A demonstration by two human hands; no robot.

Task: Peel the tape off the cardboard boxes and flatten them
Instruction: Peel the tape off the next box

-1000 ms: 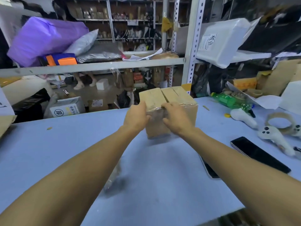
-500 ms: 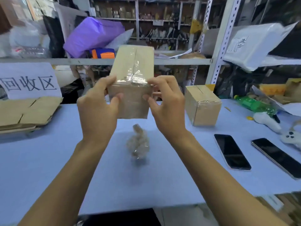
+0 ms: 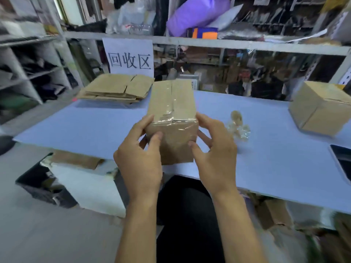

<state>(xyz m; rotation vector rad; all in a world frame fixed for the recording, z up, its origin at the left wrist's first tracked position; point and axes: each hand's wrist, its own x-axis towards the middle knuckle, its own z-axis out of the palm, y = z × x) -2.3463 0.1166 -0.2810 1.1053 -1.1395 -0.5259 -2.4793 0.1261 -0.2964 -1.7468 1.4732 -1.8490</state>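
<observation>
I have the taped cardboard box [image 3: 171, 118] held up in front of me, above the near edge of the blue table [image 3: 266, 168]. My left hand [image 3: 139, 158] grips its left side, fingers curled round it with the thumb on the near face. My right hand [image 3: 214, 149] grips the right side the same way. Clear tape [image 3: 172, 121] runs along the top seam and wraps over the near edge. A stack of flattened boxes [image 3: 115, 90] lies at the far left under a paper sign [image 3: 130, 56]. A wad of peeled tape [image 3: 238, 126] sits right of my hands, and another sealed box [image 3: 321, 107] stands at the far right
</observation>
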